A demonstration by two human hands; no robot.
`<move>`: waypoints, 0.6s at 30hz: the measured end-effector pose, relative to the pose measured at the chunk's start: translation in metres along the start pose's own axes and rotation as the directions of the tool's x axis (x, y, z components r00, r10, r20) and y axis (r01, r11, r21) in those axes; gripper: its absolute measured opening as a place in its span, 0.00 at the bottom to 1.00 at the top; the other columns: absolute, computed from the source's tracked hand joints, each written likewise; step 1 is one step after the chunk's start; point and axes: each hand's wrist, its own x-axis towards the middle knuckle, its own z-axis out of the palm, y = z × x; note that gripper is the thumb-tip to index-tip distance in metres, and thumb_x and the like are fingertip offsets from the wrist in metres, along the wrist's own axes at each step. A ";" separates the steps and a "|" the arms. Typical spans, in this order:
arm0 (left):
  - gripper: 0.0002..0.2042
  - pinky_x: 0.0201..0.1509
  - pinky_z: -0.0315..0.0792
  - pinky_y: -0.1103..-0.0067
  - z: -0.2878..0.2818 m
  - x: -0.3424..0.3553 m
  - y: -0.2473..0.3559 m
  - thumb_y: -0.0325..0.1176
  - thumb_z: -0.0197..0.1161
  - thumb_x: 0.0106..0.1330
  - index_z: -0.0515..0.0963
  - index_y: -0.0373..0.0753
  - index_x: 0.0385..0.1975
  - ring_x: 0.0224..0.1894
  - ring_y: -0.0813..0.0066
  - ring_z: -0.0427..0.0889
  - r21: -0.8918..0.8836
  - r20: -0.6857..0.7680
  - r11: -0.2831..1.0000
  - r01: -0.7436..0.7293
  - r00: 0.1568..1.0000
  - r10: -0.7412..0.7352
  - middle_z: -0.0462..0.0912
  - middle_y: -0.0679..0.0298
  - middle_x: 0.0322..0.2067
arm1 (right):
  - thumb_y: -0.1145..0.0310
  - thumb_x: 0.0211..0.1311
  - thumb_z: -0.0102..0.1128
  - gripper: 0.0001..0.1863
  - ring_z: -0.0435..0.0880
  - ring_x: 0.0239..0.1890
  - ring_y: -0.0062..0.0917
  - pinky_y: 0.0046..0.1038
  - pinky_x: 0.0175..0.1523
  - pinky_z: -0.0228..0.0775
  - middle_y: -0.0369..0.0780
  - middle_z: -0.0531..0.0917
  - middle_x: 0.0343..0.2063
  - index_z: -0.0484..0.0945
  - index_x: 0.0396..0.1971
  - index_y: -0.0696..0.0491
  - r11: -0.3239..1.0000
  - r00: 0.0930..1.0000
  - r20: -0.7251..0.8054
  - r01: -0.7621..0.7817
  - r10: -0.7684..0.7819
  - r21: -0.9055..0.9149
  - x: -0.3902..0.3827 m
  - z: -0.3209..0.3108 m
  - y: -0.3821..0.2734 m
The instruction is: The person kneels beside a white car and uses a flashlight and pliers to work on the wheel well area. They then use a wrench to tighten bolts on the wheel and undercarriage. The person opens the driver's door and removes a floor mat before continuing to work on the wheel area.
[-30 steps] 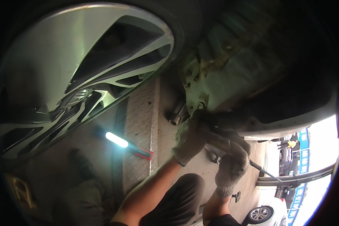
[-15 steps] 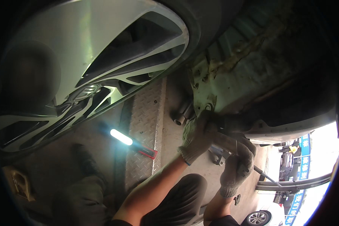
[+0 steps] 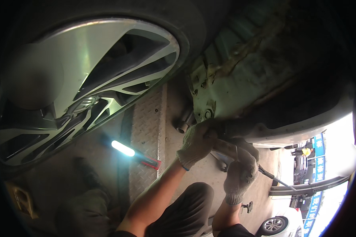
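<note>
The ratchet (image 3: 227,148) sat under the car's sill (image 3: 241,98), just beside the wheel (image 3: 87,87). My gloved left hand (image 3: 195,144) was closed around its head and my right hand (image 3: 241,173) gripped its handle. A lit lamp (image 3: 124,149) lay on the plate (image 3: 146,134).

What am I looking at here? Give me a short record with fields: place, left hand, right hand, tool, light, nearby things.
Place: under a raised car, beside its alloy wheel
Left hand: gloved, pressed at the head of the tool by the underbody
Right hand: gloved, gripping the tool's handle
Tool: long metal wrench
Light: lit work lamp lying on a ribbed metal plate
Nearby: sockets on the floor
</note>
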 end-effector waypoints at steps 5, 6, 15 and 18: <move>0.15 0.45 0.77 0.75 -0.002 -0.004 0.006 0.21 0.50 0.61 0.78 0.33 0.46 0.40 0.69 0.84 0.037 -0.060 0.996 -0.079 0.995 0.082 0.85 0.56 0.36 | 0.85 0.48 0.47 0.20 0.79 0.50 0.43 0.39 0.58 0.68 0.49 0.81 0.46 0.79 0.42 0.58 1.000 1.000 -0.020 -0.011 0.011 0.011 0.003 0.002 -0.003; 0.16 0.45 0.77 0.75 -0.003 -0.006 0.011 0.20 0.50 0.61 0.78 0.32 0.47 0.41 0.69 0.84 0.066 -0.071 0.995 -0.077 0.994 0.082 0.84 0.57 0.36 | 0.85 0.48 0.47 0.20 0.79 0.50 0.43 0.38 0.58 0.69 0.49 0.81 0.46 0.80 0.42 0.58 1.000 1.000 -0.024 -0.013 0.014 0.014 0.003 0.002 -0.003; 0.14 0.46 0.77 0.75 -0.008 -0.003 0.057 0.26 0.54 0.63 0.77 0.36 0.48 0.41 0.67 0.84 -0.030 0.087 0.980 -0.197 0.976 0.199 0.84 0.56 0.38 | 0.89 0.43 0.47 0.26 0.82 0.46 0.40 0.35 0.49 0.76 0.44 0.82 0.46 0.78 0.43 0.52 0.997 0.999 -0.011 0.031 -0.031 -0.070 0.011 -0.005 -0.011; 0.16 0.49 0.76 0.73 -0.012 0.005 0.074 0.35 0.58 0.63 0.78 0.36 0.49 0.44 0.65 0.85 0.102 0.199 0.990 -0.098 0.977 0.076 0.85 0.54 0.40 | 0.87 0.42 0.50 0.26 0.82 0.44 0.42 0.37 0.45 0.77 0.44 0.81 0.45 0.79 0.43 0.50 1.000 0.999 -0.045 -0.015 0.014 -0.013 0.009 -0.005 -0.010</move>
